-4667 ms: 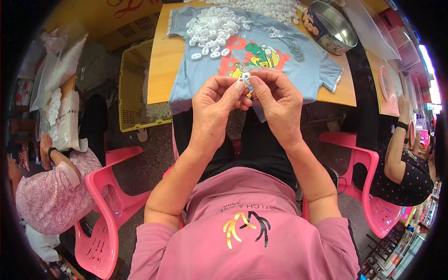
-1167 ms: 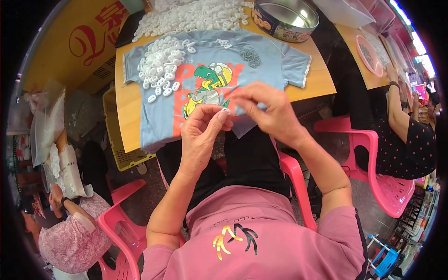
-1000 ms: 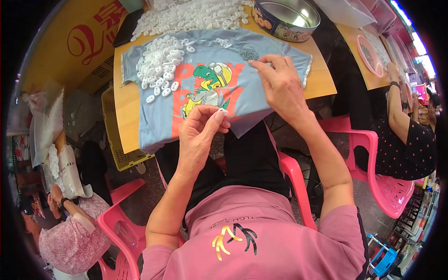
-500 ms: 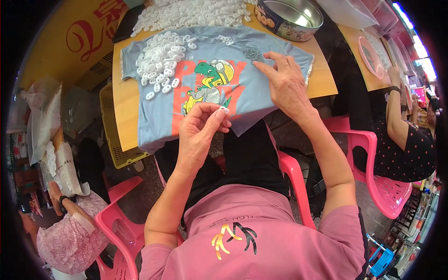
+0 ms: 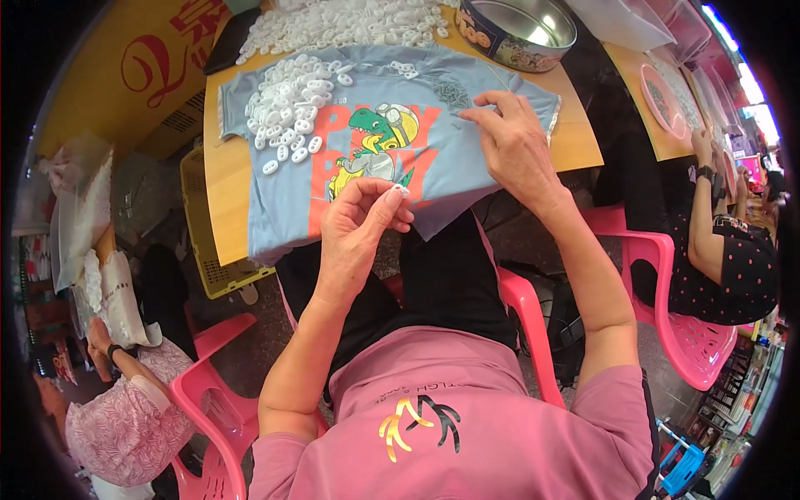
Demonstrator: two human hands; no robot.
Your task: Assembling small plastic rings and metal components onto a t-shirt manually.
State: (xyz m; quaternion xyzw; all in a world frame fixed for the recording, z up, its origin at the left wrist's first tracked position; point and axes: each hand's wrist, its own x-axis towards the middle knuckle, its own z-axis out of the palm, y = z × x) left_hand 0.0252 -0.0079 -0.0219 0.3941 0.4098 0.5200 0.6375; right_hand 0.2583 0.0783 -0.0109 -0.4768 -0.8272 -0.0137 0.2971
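Note:
My left hand (image 5: 357,223) pinches a small white oval plastic piece (image 5: 402,191) between thumb and fingertips, just above the near edge of a blue-grey T-shirt (image 5: 283,204) with a dinosaur print. My right hand (image 5: 518,150) is over the shirt's right side, thumb and forefinger brought together beside a little heap of fine grey metal bits (image 5: 451,93). Whatever those fingertips hold is too small to make out. On the shirt's left lies a pile of white oval pieces with two holes (image 5: 292,96); a few more (image 5: 403,70) rest near the collar.
A larger heap of white pieces (image 5: 342,29) covers the far part of the yellow table (image 5: 575,125). At the back right stands a round tin (image 5: 517,37). Pink chairs (image 5: 533,333) and people sit on both sides, with a yellow crate (image 5: 208,242) below left.
My right hand has shifted slightly down and right from the metal bits, its thumb and forefinger closing together. The left hand keeps hold of its white piece, nearly still.

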